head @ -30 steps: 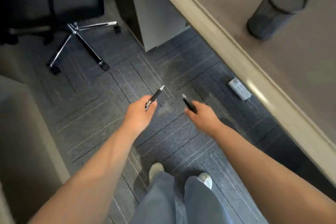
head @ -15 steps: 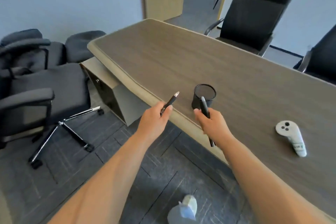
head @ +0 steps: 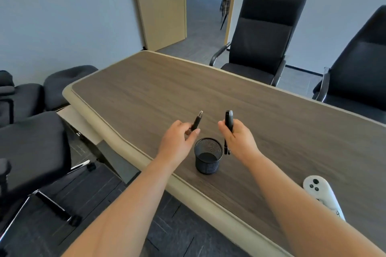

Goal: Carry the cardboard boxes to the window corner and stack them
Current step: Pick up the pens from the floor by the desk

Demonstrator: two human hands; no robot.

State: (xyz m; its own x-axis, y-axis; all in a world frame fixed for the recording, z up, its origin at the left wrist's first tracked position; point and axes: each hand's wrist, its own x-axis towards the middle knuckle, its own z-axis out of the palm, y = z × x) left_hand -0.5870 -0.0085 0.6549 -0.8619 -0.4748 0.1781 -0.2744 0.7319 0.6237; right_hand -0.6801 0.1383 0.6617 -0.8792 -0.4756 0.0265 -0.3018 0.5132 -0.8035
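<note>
Now my view had risen from half a second before, and the mesh pen cup [head: 208,155] sat nearer me on the wooden table [head: 146,94], directly between my wrists rather than beyond my fingers. My left hand [head: 177,142] pinched a dark pen [head: 197,121] just left of the cup, tip tilted up and away. My right hand [head: 238,137] gripped another black pen [head: 228,125] upright, just right of the cup. A white controller [head: 319,192] lay well right of the cup. No cardboard boxes showed anywhere in view.
</note>
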